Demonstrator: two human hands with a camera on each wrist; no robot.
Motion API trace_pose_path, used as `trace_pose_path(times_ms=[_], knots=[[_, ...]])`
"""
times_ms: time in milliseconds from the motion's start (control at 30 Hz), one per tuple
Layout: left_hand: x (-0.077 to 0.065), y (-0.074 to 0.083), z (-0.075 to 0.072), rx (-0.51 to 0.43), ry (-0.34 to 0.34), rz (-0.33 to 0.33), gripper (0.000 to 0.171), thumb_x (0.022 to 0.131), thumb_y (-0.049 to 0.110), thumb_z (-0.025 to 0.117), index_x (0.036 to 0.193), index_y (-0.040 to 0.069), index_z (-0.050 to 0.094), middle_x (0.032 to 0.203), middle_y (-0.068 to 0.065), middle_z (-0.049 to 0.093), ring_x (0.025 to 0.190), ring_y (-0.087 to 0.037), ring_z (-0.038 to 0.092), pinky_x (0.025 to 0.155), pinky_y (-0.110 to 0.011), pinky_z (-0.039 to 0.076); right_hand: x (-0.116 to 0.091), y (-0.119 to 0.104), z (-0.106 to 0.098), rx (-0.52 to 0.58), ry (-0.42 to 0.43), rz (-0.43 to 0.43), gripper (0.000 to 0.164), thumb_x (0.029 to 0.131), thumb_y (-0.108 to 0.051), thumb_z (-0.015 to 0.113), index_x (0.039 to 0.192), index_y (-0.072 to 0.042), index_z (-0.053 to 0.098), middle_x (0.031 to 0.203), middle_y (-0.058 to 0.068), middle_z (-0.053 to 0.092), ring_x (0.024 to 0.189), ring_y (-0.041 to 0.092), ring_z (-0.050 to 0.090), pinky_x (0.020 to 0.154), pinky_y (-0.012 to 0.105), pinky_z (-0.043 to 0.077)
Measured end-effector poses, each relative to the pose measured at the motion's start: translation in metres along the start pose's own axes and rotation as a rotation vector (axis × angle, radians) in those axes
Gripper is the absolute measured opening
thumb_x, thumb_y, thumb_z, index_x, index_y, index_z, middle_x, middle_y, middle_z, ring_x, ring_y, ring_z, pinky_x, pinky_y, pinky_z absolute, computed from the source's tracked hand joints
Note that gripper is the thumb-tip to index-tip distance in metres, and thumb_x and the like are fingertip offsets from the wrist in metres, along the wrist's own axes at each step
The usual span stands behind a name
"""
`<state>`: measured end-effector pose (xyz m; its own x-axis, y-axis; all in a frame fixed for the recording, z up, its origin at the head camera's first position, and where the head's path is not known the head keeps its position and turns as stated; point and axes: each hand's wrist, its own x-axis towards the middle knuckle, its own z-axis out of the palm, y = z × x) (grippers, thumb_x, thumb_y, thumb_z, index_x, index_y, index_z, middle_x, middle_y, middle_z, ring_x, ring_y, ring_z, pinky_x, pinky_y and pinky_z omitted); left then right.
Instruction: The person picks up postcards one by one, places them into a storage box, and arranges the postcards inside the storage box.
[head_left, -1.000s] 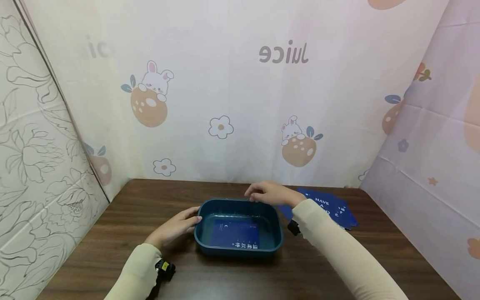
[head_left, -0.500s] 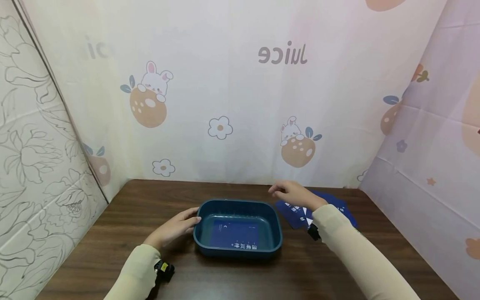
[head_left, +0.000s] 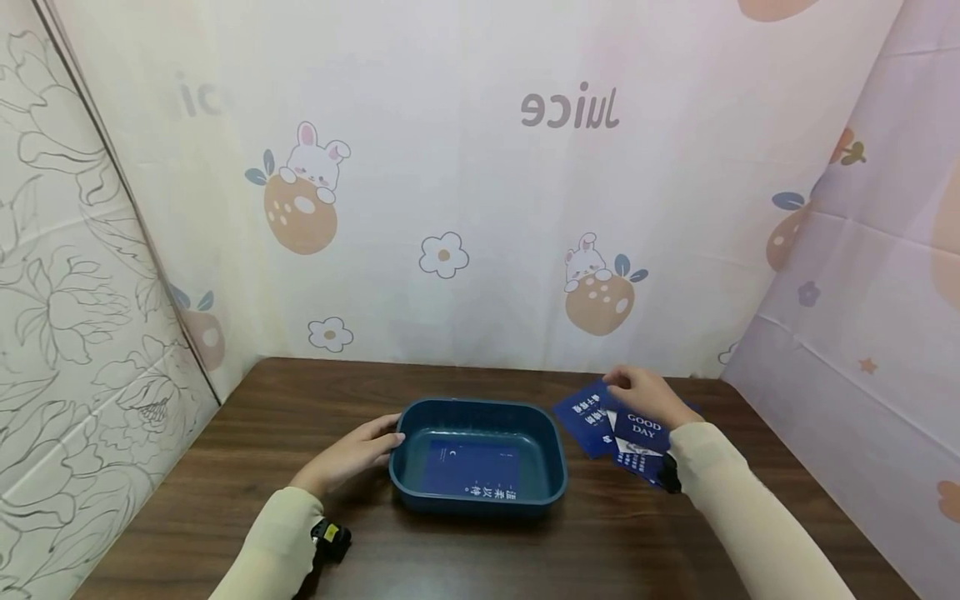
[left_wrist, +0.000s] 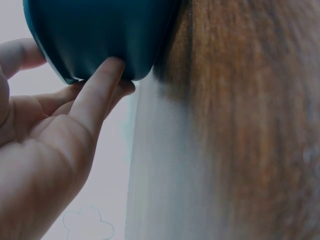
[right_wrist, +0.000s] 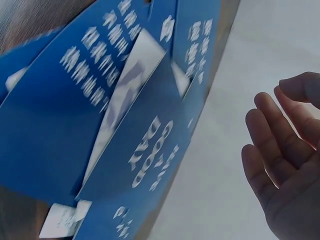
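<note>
A dark teal plastic basin [head_left: 480, 502] stands mid-table with a blue card [head_left: 468, 468] with white lettering lying flat inside. My left hand [head_left: 352, 454] grips its left end, thumb over the rim and fingers against the outer wall; the left wrist view shows the fingertips on the basin's side [left_wrist: 100, 35]. To the right lies a loose, overlapping pile of blue printed cards [head_left: 585, 419], one reading "GOOD DAY". Above that pile is my right hand [head_left: 647, 393], its fingers loosely bent. In the right wrist view the hand [right_wrist: 287, 150] holds nothing and is apart from the cards [right_wrist: 50, 130].
The wooden table [head_left: 300, 400] meets a printed curtain [head_left: 450, 167] at its back edge. Patterned cloth [head_left: 82, 292] hangs on the left and more hangs on the right [head_left: 862, 317]. Table surface separates the basin from the card pile.
My right hand has moved rightward from the basin's back rim to over the card pile, uncovering cards on the pile's left. The left hand and basin have stayed in place.
</note>
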<state>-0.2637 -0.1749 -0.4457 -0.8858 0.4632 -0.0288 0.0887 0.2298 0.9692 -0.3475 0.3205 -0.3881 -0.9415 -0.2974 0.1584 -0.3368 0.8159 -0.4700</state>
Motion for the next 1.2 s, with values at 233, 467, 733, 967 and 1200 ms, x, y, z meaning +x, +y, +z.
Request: trace_pose_path(times_ms=[233,467,733,967,1200], knots=[[0.0,0.0,0.0,-0.002,0.0,0.0,0.061,0.106,0.03,0.053,0.155,0.001,0.031,0.154,-0.023,0.038,0.137,-0.038,0.043,0.107,-0.049,0.043,-0.007,0.013,-0.007,0.01,0.025,0.071,0.028,0.099,-0.014,0.058,0.12,0.003,0.064,0.117,0.023,0.065,0.108,0.04,0.06,0.091,0.057,0.05],[0.001,-0.001,0.0,-0.006,0.004,-0.007,0.061,0.106,0.03,0.053,0.155,0.001,0.031,0.154,-0.023,0.038,0.137,-0.038,0.043,0.107,-0.05,0.042,-0.013,0.019,-0.007,-0.039,0.041,0.121,0.031,0.098,-0.016,0.062,0.118,0.007,0.064,0.11,0.024,0.066,0.101,0.04,0.062,0.085,0.056,0.052],[0.001,0.001,0.0,-0.001,0.008,-0.012,0.057,0.107,0.025,0.05,0.155,0.0,0.031,0.153,-0.023,0.038,0.136,-0.038,0.045,0.106,-0.05,0.043,-0.023,0.03,-0.013,-0.076,0.056,0.294,0.048,0.096,-0.027,0.065,0.12,0.015,0.059,0.119,0.037,0.059,0.107,0.052,0.057,0.088,0.064,0.049],[0.001,0.002,0.001,-0.003,0.003,-0.015,0.056,0.107,0.026,0.05,0.154,0.001,0.032,0.153,-0.023,0.039,0.134,-0.038,0.047,0.107,-0.051,0.042,-0.023,0.044,-0.016,-0.109,-0.077,0.427,0.068,0.094,-0.038,0.067,0.122,0.022,0.053,0.122,0.043,0.054,0.111,0.057,0.053,0.092,0.064,0.047],[0.001,0.002,0.001,-0.009,0.018,-0.026,0.056,0.107,0.024,0.049,0.154,0.0,0.031,0.152,-0.024,0.04,0.133,-0.038,0.048,0.106,-0.051,0.043,-0.021,0.058,-0.007,-0.056,-0.168,0.534,0.096,0.089,-0.051,0.07,0.128,0.031,0.038,0.125,0.049,0.046,0.112,0.058,0.053,0.093,0.062,0.049]])
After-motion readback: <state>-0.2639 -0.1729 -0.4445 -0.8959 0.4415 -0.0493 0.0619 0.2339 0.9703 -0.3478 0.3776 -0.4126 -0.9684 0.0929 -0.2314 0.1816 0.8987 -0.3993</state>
